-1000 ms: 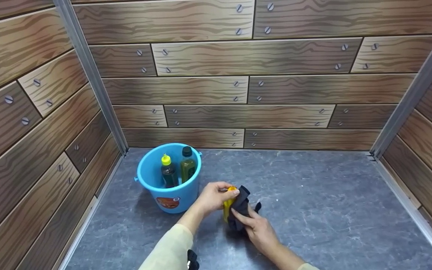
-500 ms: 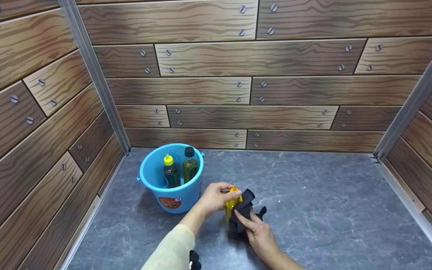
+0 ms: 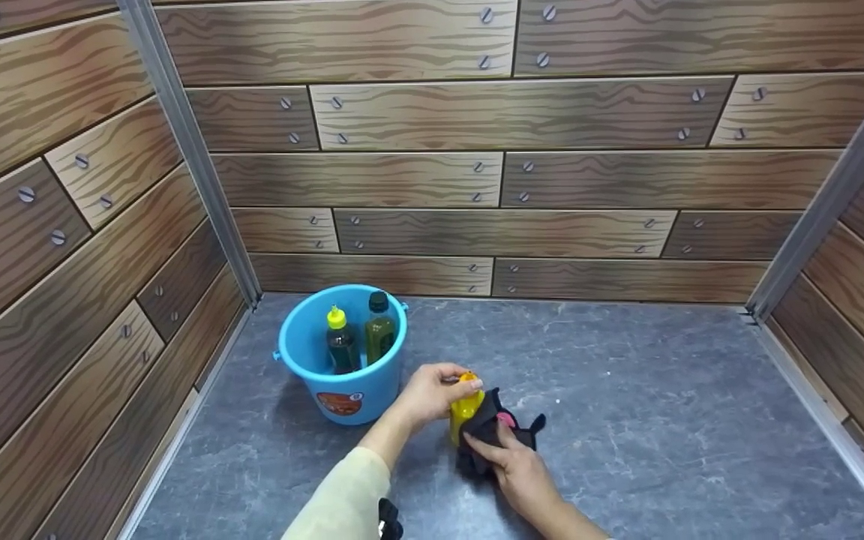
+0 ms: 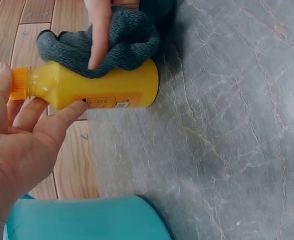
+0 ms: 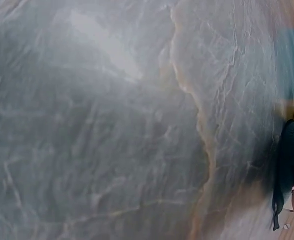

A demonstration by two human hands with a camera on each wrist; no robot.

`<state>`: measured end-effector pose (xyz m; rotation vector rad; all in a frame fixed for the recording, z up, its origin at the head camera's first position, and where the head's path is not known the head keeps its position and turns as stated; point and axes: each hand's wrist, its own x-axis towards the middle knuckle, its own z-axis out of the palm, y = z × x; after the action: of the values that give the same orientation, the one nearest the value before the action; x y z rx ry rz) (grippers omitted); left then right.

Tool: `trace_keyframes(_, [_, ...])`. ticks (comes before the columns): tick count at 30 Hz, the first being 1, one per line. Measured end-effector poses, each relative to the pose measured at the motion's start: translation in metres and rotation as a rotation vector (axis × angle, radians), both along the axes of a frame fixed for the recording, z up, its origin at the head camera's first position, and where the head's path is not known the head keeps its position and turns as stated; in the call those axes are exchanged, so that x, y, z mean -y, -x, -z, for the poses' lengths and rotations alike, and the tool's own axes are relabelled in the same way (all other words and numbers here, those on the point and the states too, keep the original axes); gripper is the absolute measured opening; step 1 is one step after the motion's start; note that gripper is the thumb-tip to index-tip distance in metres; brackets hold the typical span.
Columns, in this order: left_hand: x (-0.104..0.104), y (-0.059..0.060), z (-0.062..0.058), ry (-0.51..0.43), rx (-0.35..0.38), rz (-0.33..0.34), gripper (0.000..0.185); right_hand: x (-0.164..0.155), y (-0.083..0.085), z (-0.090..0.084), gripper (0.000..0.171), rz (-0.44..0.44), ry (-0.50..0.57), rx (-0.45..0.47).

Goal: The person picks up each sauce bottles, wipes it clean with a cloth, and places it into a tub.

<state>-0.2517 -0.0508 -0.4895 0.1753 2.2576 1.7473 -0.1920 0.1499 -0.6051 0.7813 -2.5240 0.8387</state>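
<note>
Wood-grain panels [image 3: 417, 180] printed with screw heads are enclosing the space at nine, twelve and three o'clock. Silver metal corner posts [image 3: 190, 150] are rising at ten and two o'clock. A grey marbled floor [image 3: 627, 405] is spreading below, catching soft, even light, with pale veins running across it.

No text can be read: the bottle [image 4: 104, 87] label and the bucket [image 3: 342, 401] sticker are too small and blurred.

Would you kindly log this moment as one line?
left hand: holds yellow bottle | right hand: presses dark cloth on bottle | blue bucket: two bottles inside
</note>
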Motion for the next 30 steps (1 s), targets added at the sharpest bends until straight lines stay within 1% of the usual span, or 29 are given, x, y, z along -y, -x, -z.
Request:
trace_keyframes(4, [-0.001,-0.001,0.002,-0.011,-0.004,0.004,0.031,0.0,-0.003,-0.003,0.063,0.002,-0.079,0.012])
trace_keyframes(7, [-0.002,-0.002,0.003,-0.017,-0.013,0.005,0.033,0.001,-0.006,-0.005,0.058,0.01,-0.133,0.058])
trace_keyframes(11, [-0.002,-0.003,0.003,0.001,-0.005,-0.017,0.037,0.001,-0.005,-0.009,0.052,0.019,-0.188,0.112])
trace_keyframes(15, [-0.001,-0.002,0.003,-0.009,0.009,-0.036,0.031,-0.001,-0.006,-0.01,0.05,0.029,-0.198,0.088])
trace_keyframes(19, [-0.001,-0.001,0.003,-0.04,-0.004,-0.032,0.027,-0.007,-0.006,-0.01,0.056,0.025,-0.136,0.037])
trace_keyframes(22, [-0.001,0.0,0.003,-0.056,-0.012,-0.029,0.025,-0.014,-0.005,-0.01,0.062,0.018,-0.031,0.026])
trace_keyframes(26, [-0.001,0.0,0.003,-0.067,-0.012,-0.026,0.023,-0.021,-0.003,-0.012,0.068,0.054,0.093,0.012])
trace_keyframes(27, [-0.001,0.001,0.002,-0.065,-0.013,-0.026,0.023,-0.022,-0.003,-0.013,0.068,0.068,0.11,0.004])
trace_keyframes(30, [-0.001,0.001,0.002,-0.065,-0.012,-0.028,0.023,-0.025,-0.002,-0.015,0.066,0.087,0.137,-0.062])
